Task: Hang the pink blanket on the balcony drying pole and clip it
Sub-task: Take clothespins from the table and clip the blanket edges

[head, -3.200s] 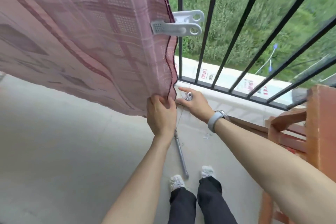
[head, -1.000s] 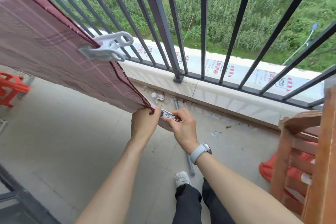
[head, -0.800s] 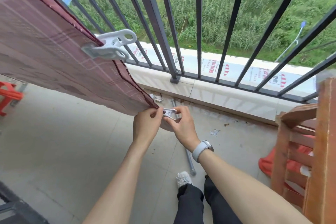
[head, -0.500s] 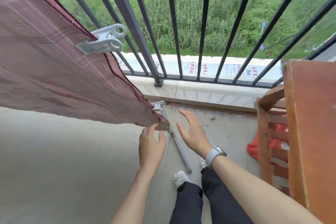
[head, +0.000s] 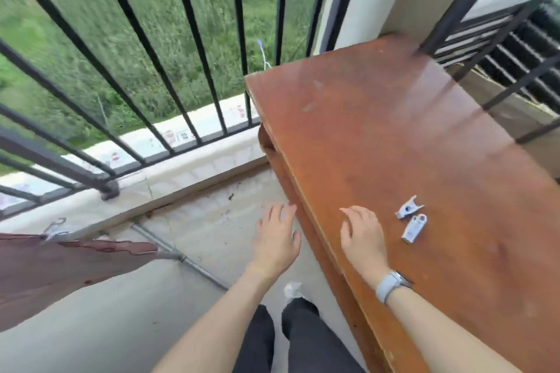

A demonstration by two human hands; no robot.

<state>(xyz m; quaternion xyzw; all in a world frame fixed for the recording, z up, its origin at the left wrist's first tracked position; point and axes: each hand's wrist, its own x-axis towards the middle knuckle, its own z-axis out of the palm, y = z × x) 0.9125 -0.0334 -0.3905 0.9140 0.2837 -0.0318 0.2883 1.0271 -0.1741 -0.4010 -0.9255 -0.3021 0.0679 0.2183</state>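
Our right hand hovers spread and empty over the bench, near two white clips at right of centre, likely our next pick. Our left hand hangs open. The pink blanket sits lower left, one clip on its corner.

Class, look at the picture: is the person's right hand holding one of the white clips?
No. The right hand hovers open over the wooden table, while both white clips lie untouched beside it.
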